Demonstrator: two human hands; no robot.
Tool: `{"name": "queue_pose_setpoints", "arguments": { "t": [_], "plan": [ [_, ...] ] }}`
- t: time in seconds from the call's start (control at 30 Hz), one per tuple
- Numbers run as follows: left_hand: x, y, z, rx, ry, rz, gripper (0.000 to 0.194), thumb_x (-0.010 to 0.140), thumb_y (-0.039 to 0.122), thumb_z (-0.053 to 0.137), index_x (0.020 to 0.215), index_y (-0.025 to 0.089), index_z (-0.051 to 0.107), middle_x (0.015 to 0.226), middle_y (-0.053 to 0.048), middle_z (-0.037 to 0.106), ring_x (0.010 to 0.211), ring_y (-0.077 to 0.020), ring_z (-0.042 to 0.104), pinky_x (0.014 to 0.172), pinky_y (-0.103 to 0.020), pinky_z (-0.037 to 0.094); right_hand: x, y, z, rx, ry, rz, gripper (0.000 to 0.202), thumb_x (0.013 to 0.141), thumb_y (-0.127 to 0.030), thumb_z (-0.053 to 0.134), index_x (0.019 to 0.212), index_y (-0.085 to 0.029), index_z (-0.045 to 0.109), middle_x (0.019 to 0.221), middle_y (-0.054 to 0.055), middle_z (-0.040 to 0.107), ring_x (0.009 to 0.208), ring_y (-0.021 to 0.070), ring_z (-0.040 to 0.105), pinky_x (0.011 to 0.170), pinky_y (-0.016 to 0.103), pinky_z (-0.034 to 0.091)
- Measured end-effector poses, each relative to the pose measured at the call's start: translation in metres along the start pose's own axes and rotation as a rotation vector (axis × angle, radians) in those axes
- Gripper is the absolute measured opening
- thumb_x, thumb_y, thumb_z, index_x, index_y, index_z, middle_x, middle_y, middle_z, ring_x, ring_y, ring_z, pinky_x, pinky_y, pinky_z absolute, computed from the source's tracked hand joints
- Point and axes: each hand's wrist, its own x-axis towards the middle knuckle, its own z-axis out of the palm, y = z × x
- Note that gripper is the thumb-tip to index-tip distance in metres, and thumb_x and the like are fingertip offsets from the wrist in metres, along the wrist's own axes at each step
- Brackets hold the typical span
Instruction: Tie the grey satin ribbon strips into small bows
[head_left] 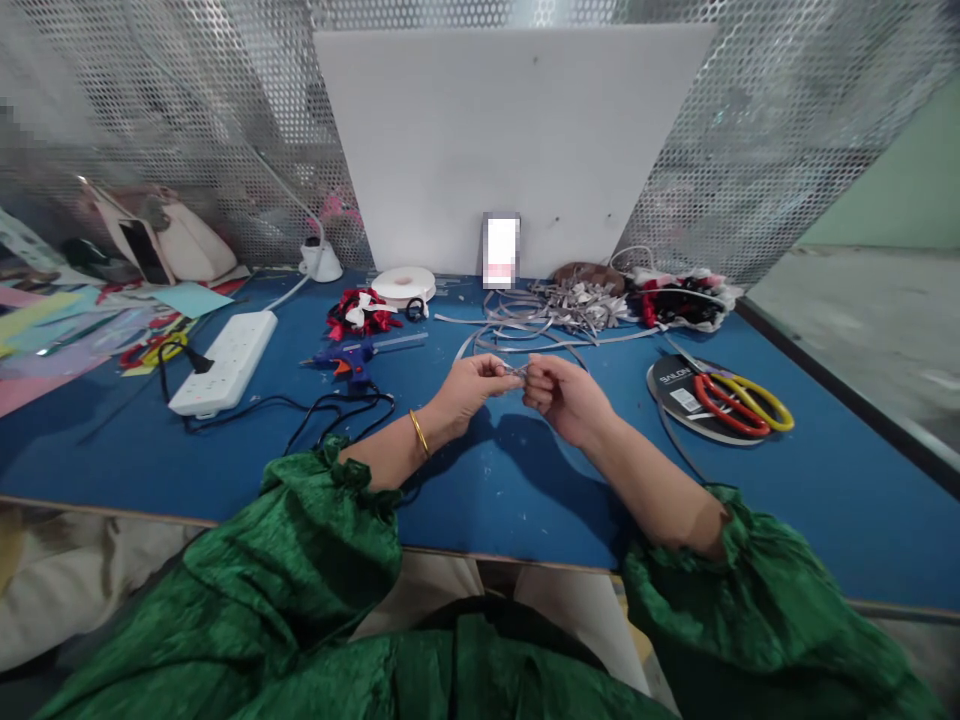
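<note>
Both hands meet above the middle of the blue table, pinching a thin grey ribbon (517,370) between them. My left hand (471,388), below a gold bangle, grips the ribbon with thumb and forefinger. Curled fingers of my right hand (561,392) close on the same ribbon. Just beyond the hands, long loops of grey ribbon (525,325) trail over the table. They lead toward a pile of small grey ribbon bows (589,305). How the ribbon is folded between the fingers is too small to make out.
On the right, scissors (731,405) with red and yellow handles lie on a black ribbon spool (671,375). A blue glue gun (349,360), its cord and a white power strip (225,365) sit left. A phone (501,250) leans on a white board (517,130).
</note>
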Motion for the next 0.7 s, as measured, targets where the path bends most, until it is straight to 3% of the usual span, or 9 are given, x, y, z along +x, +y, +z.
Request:
{"name": "queue_pose_setpoints", "arguments": {
  "t": [0.13, 0.33, 0.53, 0.7],
  "plan": [
    [-0.0013, 0.0015, -0.0008, -0.113, -0.026, -0.087, 0.035, 0.052, 0.026, 0.083, 0.069, 0.015, 0.054, 0.069, 0.003, 0.056, 0.063, -0.007, 0.048, 0.068, -0.025, 0.039, 0.0016, -0.0066, -0.0053, 0.06, -0.011, 0.06, 0.029, 0.072, -0.03, 0.067, 0.057, -0.02, 0.044, 0.051, -0.008, 0.023, 0.045, 0.0075, 0.017, 0.046, 0.025, 0.028],
    [-0.0014, 0.0033, -0.0015, -0.164, -0.01, -0.083, 0.033, 0.054, 0.023, 0.081, 0.072, 0.015, 0.055, 0.072, 0.004, 0.055, 0.067, -0.0073, 0.051, 0.068, -0.025, 0.04, -0.001, -0.0083, -0.0019, 0.098, -0.007, 0.062, 0.021, 0.07, -0.03, 0.071, 0.065, -0.018, 0.055, 0.05, -0.008, 0.028, 0.045, 0.0071, 0.02, 0.047, 0.024, 0.03],
    [-0.0008, 0.0023, -0.0012, -0.174, 0.003, -0.048, 0.031, 0.057, 0.022, 0.08, 0.075, 0.015, 0.056, 0.073, 0.004, 0.056, 0.067, -0.0073, 0.054, 0.069, -0.025, 0.042, -0.0001, -0.0069, -0.0015, 0.122, -0.005, 0.102, 0.023, 0.066, -0.029, 0.075, 0.063, -0.017, 0.055, 0.052, -0.006, 0.036, 0.046, 0.0069, 0.028, 0.047, 0.022, 0.033],
    [-0.0032, 0.0052, -0.0006, -0.193, -0.068, -0.075, 0.032, 0.058, 0.02, 0.079, 0.072, 0.015, 0.051, 0.069, 0.003, 0.057, 0.071, -0.0099, 0.059, 0.068, -0.024, 0.041, 0.0015, -0.0055, -0.0025, 0.174, 0.017, 0.102, 0.03, 0.067, -0.027, 0.074, 0.058, -0.019, 0.047, 0.052, -0.006, 0.038, 0.046, 0.0067, 0.03, 0.045, 0.022, 0.033]
  ]
}}
